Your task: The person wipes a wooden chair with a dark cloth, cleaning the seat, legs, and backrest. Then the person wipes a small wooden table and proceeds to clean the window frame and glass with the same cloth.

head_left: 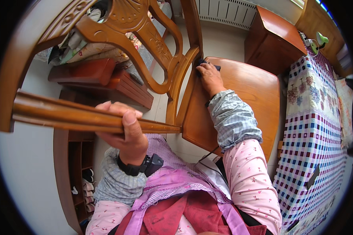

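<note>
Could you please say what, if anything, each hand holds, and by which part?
The left hand grips the wooden chair by its backrest's side post. The right hand holds a dark cloth against the seat; the held part is hidden.

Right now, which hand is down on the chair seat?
The right hand: it is at the back of the seat, on a dark cloth. The left hand is wrapped around the post instead.

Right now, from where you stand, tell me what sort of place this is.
Probably a bedroom in a home: a checked cover is spread over what looks like a bed, a low wooden cabinet stands near its end, and a white radiator runs along the wall.
</note>
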`<state>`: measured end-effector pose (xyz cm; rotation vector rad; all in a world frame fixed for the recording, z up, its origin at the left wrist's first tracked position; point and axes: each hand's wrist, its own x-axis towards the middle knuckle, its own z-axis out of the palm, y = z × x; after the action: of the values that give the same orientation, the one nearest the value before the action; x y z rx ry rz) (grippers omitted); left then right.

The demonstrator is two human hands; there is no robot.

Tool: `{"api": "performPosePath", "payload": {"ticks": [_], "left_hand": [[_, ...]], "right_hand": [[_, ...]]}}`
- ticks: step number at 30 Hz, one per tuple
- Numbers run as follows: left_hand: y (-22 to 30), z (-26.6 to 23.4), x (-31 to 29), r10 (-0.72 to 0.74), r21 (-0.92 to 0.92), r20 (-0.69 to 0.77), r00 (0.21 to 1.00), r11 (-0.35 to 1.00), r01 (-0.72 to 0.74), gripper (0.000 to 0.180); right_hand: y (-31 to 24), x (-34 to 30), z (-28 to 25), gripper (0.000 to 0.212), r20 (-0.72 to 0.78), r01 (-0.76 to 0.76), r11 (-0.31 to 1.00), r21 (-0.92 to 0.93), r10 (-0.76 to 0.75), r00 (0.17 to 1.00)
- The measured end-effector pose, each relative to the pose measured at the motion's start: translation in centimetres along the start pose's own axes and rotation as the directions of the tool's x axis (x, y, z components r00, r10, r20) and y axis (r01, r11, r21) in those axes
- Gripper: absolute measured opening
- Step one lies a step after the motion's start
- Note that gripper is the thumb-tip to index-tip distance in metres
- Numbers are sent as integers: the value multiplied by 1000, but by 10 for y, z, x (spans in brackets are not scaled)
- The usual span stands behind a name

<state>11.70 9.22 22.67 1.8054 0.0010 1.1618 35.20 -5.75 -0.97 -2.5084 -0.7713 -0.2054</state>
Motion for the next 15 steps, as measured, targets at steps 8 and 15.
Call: {"api": "performPosePath", "payload": {"ticks": [8, 15], "left_hand": [[-10, 1, -4, -85, 20, -96, 992, 996, 87, 43], [-9, 0, -5, -151, -70, -60, 987, 987, 147, 55]], "right_hand": [[-78, -129, -43, 34, 11, 145, 989, 23, -145, 989], [-61, -276, -123, 39, -41, -16, 998, -56, 14, 999]]}}
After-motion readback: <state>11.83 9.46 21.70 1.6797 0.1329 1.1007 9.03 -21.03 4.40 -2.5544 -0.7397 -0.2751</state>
